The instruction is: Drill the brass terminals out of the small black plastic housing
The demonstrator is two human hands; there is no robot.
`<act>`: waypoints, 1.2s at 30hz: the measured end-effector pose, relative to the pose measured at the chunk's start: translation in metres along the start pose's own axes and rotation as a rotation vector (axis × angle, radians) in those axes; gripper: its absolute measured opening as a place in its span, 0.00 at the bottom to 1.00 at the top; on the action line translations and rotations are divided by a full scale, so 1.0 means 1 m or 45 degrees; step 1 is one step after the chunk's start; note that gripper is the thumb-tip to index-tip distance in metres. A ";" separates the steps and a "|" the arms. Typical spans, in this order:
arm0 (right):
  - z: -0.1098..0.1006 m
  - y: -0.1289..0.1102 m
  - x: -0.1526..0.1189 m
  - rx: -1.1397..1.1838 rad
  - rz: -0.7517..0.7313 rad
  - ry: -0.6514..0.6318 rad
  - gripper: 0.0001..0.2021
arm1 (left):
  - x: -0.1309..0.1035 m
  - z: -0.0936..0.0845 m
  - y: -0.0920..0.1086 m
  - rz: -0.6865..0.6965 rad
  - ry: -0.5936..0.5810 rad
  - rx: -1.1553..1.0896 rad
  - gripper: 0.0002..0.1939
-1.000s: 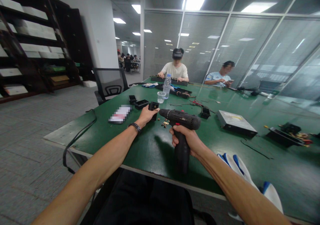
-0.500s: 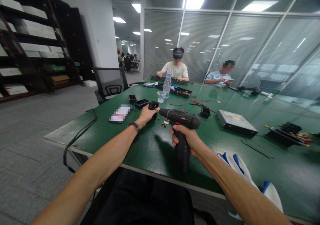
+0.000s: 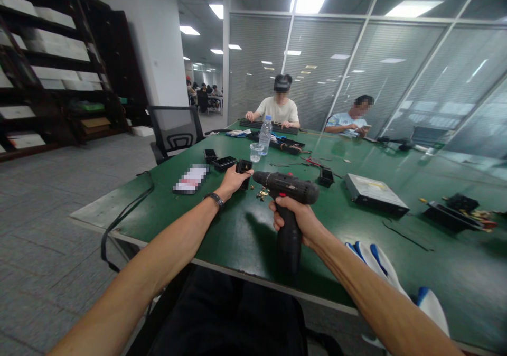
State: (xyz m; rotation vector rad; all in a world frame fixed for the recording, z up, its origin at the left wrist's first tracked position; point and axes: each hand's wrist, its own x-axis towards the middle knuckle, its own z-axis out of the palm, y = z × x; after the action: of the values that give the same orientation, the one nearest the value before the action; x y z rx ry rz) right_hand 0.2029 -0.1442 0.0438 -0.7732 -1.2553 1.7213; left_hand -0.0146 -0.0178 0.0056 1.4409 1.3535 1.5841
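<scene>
My left hand grips a small black box on the green table. My right hand is wrapped round the handle of a black cordless drill, whose chuck points left at the box, close to my left fingertips. Whether the bit touches the box cannot be made out. Small brass-coloured parts lie just below the drill's front end. Two more black boxes stand behind my left hand, and a phone lies to its left.
A plastic cup and a water bottle stand beyond the drill. Right of it are a metal drive, a black tray with parts and white-blue gloves. Two people sit across the table.
</scene>
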 end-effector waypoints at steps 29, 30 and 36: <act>-0.003 0.001 0.000 -0.011 0.011 -0.047 0.10 | 0.003 0.000 -0.006 0.013 -0.021 -0.020 0.23; -0.002 0.001 0.001 0.001 0.005 -0.041 0.10 | 0.003 0.000 -0.006 0.017 -0.021 -0.013 0.23; -0.003 0.002 0.002 0.030 -0.005 -0.014 0.08 | 0.002 -0.001 -0.005 0.022 -0.025 -0.010 0.22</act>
State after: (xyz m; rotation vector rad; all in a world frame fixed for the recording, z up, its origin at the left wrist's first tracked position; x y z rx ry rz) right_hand 0.2039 -0.1416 0.0406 -0.7484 -1.2408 1.7365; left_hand -0.0167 -0.0147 0.0020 1.4631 1.3257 1.5808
